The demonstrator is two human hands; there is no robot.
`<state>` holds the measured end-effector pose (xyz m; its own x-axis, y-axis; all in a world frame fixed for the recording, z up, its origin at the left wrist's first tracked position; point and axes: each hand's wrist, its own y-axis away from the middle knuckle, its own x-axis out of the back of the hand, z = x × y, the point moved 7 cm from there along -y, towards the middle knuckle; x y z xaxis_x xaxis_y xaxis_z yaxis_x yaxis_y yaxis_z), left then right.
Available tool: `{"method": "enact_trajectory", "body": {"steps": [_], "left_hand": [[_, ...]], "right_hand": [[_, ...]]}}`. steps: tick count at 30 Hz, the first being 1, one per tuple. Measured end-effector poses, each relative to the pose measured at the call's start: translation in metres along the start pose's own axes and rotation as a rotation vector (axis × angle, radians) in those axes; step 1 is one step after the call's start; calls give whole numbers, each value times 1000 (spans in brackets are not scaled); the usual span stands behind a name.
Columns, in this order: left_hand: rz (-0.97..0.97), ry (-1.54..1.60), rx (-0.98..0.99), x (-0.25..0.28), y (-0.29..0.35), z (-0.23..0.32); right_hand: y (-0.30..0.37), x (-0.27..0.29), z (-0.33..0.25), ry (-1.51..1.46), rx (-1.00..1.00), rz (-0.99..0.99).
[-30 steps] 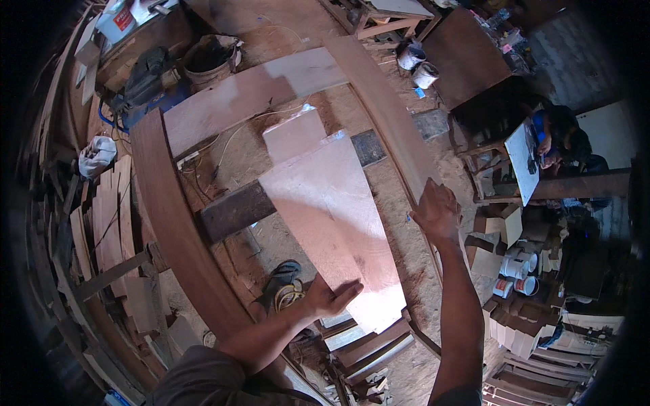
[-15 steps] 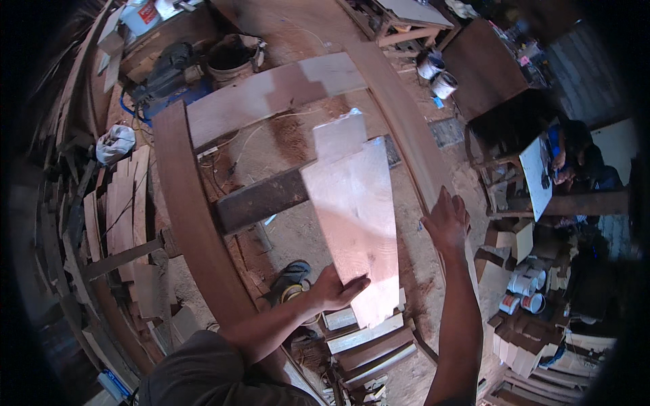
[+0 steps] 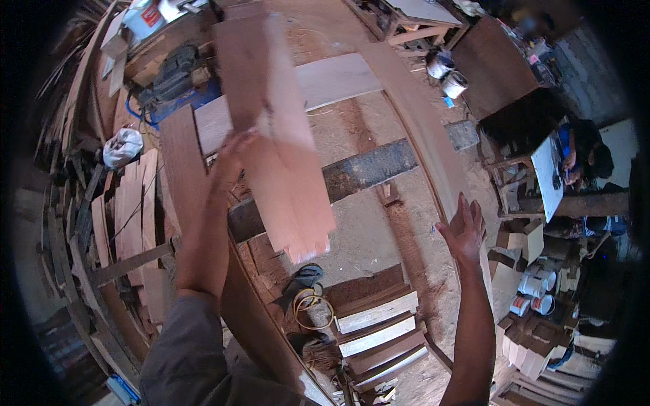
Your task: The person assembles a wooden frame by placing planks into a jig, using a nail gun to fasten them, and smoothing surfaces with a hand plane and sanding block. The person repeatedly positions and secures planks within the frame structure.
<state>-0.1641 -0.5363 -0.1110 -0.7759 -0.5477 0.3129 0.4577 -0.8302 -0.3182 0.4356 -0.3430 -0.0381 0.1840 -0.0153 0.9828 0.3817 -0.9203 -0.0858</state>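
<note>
My left hand (image 3: 233, 152) grips the left edge of a broad, pale wooden board (image 3: 288, 179), fingers partly smeared by motion. The board slants in the air above a dark crossbeam (image 3: 372, 166) and has a stepped near end. To the right, my right hand (image 3: 466, 233) is empty with its fingers spread, beside the long right plank (image 3: 423, 122); whether it touches the plank I cannot tell. A left plank (image 3: 183, 149) and a pale far plank (image 3: 342, 78) lie around the crossbeam, partly hidden by my arm and the board.
Several wood strips (image 3: 379, 331) lie stacked near a sandalled foot (image 3: 308, 276). Lumber (image 3: 128, 210) is piled on the left. White buckets (image 3: 535, 281) and cut wood stand at right. Another person (image 3: 575, 155) is by a white-topped table (image 3: 546, 176). Paint cans (image 3: 453, 84) stand farther back.
My left hand has carried the board left and away from me, from over the strips to over the left side of the frame. My right hand's fingers have spread wider.
</note>
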Motion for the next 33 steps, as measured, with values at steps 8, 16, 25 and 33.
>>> {"method": "enact_trajectory", "body": {"steps": [8, 16, 25, 33], "left_hand": [[129, -65, -181, 13, -11, -4], [122, -10, -41, 5, -20, 31], [244, 472, 532, -9, -18, -1], [224, 262, 156, 22, -10, -54]], "right_hand": [[-3, 4, -1, -23, -87, -76], [-7, 1, 0, -12, -31, -30], [-44, 6, 49, 72, -62, -38], [-40, 2, 42, 117, -6, -47]]}}
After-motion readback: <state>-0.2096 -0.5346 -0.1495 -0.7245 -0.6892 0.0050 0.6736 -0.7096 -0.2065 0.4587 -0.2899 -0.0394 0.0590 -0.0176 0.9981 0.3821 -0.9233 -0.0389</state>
